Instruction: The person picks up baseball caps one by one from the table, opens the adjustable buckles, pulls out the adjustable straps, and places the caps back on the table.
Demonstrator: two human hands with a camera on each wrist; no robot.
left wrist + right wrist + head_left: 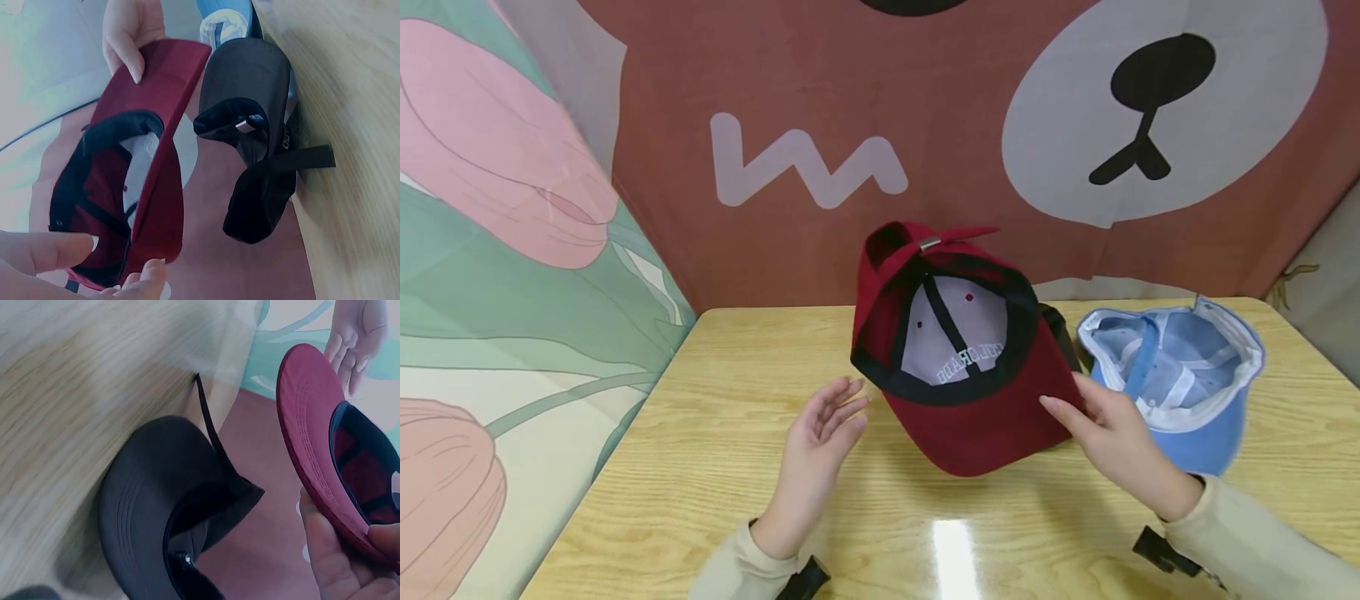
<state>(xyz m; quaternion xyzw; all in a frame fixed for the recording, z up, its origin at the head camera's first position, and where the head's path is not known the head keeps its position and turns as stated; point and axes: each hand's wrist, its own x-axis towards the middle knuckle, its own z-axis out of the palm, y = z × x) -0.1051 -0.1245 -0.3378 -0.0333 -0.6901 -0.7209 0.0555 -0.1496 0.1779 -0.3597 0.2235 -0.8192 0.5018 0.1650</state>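
A dark red baseball cap [977,433] is held up off the table, its inside facing me, with a black sweatband and a pale front panel whose lettering shows reversed. My right hand [1123,442] pinches the right edge of its brim between thumb and fingers. On the cap's other side, my left hand [820,458] is raised with loosely bent fingers, close to the cap and holding nothing. Behind the red cap lies a black cap [247,75], mostly hidden in the head view; its strap sticks out in the left wrist view.
A light blue cap [1202,450] lies upturned at the right of the wooden table [700,475]. A printed cloth [820,258] with a bear face hangs along the table's back edge, and a flowered cloth [535,333] hangs at the left.
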